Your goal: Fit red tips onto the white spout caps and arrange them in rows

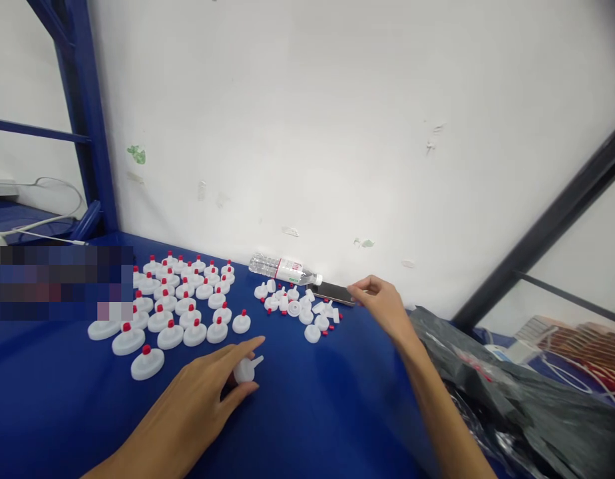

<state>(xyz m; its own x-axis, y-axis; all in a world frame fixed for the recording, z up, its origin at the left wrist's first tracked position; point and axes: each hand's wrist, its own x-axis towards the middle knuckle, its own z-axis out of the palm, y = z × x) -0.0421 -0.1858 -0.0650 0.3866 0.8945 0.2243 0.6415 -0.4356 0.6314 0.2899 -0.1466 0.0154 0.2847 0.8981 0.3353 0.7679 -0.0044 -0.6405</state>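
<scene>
My left hand [207, 392] holds a white cap with a bare spout [244, 370] between its thumb and fingers, above the blue table [307, 412]. The spout points up and to the right. My right hand [380, 301] is at the phone's right end, its fingers pinched together; whatever they hold is too small to make out. Left of it lies a loose pile of white caps and spouted pieces [294, 308] with small red tips [325, 333] among them. Many white caps with red tips [146, 363] stand upright in rows on the left.
A clear bottle [289, 271] lies on its side against the white wall, and a dark phone [332, 293] lies beside it. Dark plastic bags [527, 412] cover the right side. Blue metal posts rise at the left; a dark post slants at the right.
</scene>
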